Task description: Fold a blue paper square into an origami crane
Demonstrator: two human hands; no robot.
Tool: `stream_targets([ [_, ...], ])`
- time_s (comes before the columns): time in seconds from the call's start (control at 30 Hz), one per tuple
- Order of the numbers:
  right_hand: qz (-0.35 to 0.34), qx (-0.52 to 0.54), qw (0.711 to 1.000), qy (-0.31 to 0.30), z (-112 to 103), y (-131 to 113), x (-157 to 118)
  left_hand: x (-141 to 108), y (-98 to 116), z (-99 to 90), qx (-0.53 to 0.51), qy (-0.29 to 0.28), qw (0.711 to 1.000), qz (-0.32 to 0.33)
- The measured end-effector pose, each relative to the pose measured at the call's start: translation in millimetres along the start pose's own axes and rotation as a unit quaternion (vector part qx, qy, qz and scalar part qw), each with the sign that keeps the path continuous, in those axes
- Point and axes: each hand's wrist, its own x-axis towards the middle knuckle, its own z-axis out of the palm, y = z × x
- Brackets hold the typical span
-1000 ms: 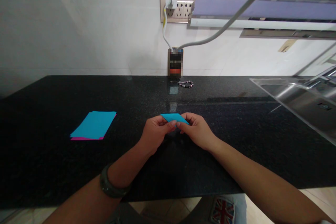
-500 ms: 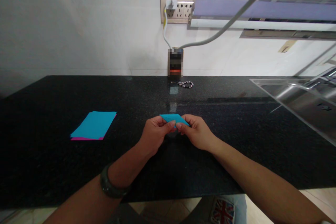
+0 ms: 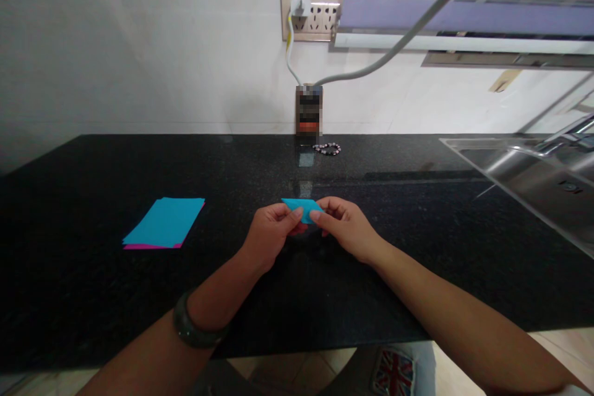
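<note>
Fingers point(image 3: 294, 218) of the left hand point(image 3: 263, 236) clamped on the left part of the blue fold point(image 3: 306, 206); right hand point(image 3: 356, 234) clamped on its right part, thumbs on the near side. The fold sits between the hands, over the table point(image 3: 111, 303); whether it touches the surface, cannot tell. Lower edge partly hidden by the thumbs.

Risks, as judged. Thumbs close together on a small piece: uneven pressure could skew the crease. A slack pinch on either side might let the layers slide or spring apart. Hands pulling away from each other could tear thin paper or drag a corner out of line. Covered edges make a poor match easy to miss.

Near to far, all placed from the fold. Bangle point(image 3: 185, 325) on the left wrist, nearer the body and to the left. Sheets point(image 3: 164, 223), blue over pink, lying flat well apart to the left; edges slightly uneven. Beads point(image 3: 338, 148) beyond it, a little right. Sink point(image 3: 520, 176) far off right. Device point(image 3: 309, 112), blurred, upright by the wall beyond the fold. Socket point(image 3: 315, 34) beyond and higher, one plug in.
</note>
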Motion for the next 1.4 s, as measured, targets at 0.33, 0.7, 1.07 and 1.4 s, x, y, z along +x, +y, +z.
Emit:
stream_targets([
  [0.33, 0.035, 0.01, 0.999, 0.01, 1.0, 1.6, -0.2, 0.5, -1.2, 0.4, -0.002, -0.005, 1.0, 0.011],
  [0.7, 0.085, 0.064, 0.994, -0.035, 4.4, -4.5, -1.7, 1.4, 0.5, 0.0, 0.053, -0.035, 0.998, 0.009],
  [1.07, 0.06, 0.086, 0.994, -0.027, 3.8, 0.6, -1.0, 1.5, 0.4, -4.1, -0.059, -0.041, 0.997, -0.026],
  [1.4, -0.19, -0.215, 0.957, 0.037, -0.3, 3.3, -5.1, 3.9, 2.9, -4.6, -0.03, -0.054, 0.996, -0.064],
])
